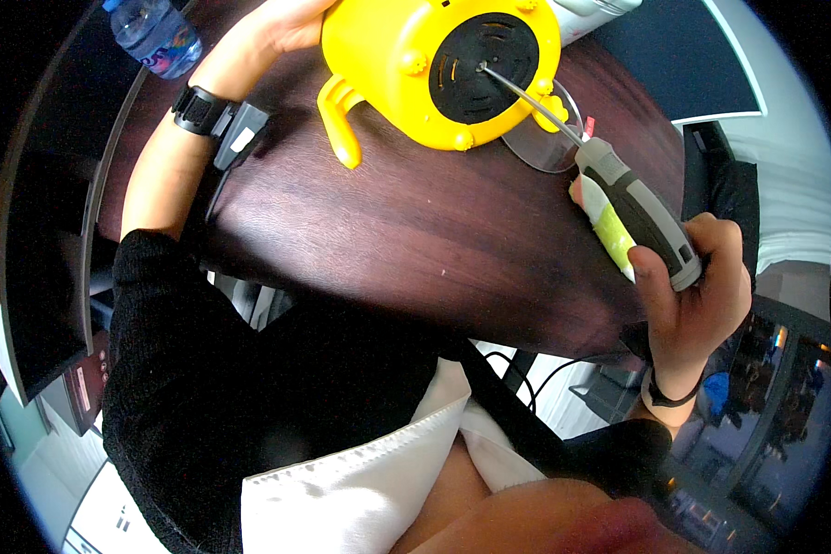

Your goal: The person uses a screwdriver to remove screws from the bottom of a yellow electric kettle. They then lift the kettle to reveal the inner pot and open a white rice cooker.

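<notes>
A rounded yellow plastic appliance (379,55) lies tipped at the far side of the table, its underside toward me. That underside carries a round black vented plate (471,97) and small yellow feet; a curved yellow handle-like part sticks out at the left. My left hand (291,26) grips the appliance's left side, its fingers partly cut off by the upper edge. In my closed right hand (697,291) is a grey and black screwdriver (639,208). Its long shaft slants to the left, with the tip at the plate's middle. A green and white piece (609,226) shows beside the screwdriver handle.
On the dark wooden table (369,231), a clear round disc (549,152) lies partly under the appliance. A water bottle (157,39) stands at the far left. Dark panels border the table, and cables (531,383) hang at its near edge.
</notes>
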Tool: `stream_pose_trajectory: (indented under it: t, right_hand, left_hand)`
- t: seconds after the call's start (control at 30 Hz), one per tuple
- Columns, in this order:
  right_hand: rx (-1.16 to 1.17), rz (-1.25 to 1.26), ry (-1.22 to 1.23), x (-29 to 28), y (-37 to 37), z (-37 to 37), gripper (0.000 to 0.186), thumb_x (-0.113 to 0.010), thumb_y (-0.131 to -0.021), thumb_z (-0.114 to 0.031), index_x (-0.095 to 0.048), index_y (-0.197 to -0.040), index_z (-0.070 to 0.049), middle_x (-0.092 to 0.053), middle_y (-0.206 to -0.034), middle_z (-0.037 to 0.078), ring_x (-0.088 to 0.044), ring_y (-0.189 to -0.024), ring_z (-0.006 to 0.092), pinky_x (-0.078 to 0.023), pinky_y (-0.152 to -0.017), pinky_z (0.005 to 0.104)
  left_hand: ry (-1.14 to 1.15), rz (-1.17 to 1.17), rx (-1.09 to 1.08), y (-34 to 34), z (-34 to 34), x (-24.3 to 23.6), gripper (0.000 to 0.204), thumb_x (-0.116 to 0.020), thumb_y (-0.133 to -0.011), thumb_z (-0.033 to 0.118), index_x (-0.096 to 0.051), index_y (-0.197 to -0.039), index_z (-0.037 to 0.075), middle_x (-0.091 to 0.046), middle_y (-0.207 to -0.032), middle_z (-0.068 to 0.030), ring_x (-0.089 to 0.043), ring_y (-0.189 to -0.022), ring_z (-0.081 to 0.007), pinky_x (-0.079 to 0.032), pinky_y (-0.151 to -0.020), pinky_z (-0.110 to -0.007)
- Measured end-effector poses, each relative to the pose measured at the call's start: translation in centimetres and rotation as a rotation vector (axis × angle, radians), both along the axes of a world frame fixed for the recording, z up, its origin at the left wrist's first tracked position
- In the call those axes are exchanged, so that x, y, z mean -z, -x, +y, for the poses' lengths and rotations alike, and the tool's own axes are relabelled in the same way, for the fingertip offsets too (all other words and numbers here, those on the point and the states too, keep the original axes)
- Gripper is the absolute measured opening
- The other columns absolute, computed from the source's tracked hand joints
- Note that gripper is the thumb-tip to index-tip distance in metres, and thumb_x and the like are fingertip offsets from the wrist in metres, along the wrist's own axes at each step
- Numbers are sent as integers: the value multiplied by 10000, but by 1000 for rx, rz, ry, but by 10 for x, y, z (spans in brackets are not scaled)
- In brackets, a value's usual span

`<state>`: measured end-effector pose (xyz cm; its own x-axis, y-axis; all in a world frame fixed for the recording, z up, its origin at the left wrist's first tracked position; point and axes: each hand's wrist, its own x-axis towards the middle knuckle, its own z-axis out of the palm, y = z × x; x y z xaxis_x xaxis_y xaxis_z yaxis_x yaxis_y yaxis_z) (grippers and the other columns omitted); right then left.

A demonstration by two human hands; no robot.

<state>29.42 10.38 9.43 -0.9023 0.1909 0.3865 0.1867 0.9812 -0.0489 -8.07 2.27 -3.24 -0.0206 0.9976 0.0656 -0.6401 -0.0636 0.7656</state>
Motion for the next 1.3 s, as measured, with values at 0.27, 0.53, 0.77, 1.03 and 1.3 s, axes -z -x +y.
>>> stream_pose_trajectory:
  t: [0.27, 0.53, 0.77, 1.03, 1.3]
  right_hand:
    - [-108, 264, -55, 16, 12, 9, 574, -785, -732, -348, -513, -1140, -48, -605, -929, 130, -595, -785, 261, -486, -726, 313]
    - [-130, 226, 32, 17, 8, 2, 544, -778, -768, -267, -474, -1155, -34, -575, -938, 150, -592, -800, 283, -488, -725, 326]
    - [-91, 56, 73, 3, 1, -15, 325, -774, -707, -91, -622, -968, 29, -569, -899, 160, -600, -694, 272, -486, -580, 308]
    - [-136, 29, -71, -12, 0, -13, 499, -840, -664, -334, -620, -931, 25, -588, -694, 120, -595, -571, 282, -497, -552, 326]
    - [-69, 250, 37, 17, 1, -2, 622, -716, -753, -514, -545, -1060, 0, -611, -839, 144, -625, -682, 275, -496, -623, 316]
  left_hand:
    - [-10, 22, -36, 3, -5, 6, 347, -564, -949, 137, -536, -1243, -45, -615, -1202, -156, -629, -1030, -201, -547, -888, -324]
    - [12, -67, -11, 2, -2, 5, 334, -564, -949, 137, -549, -1227, -48, -624, -1190, -155, -633, -1023, -204, -546, -889, -323]
    - [24, -25, -46, 1, -4, 5, 340, -563, -951, 150, -550, -1229, -45, -623, -1195, -152, -635, -1019, -201, -547, -888, -323]
    - [-14, 29, -35, 3, -2, 5, 359, -590, -935, 146, -544, -1242, -36, -623, -1193, -149, -631, -1021, -198, -551, -877, -316]
    - [-56, 44, 43, 2, -6, 1, 401, -606, -928, 157, -519, -1274, -26, -604, -1220, -148, -624, -1038, -199, -551, -880, -317]
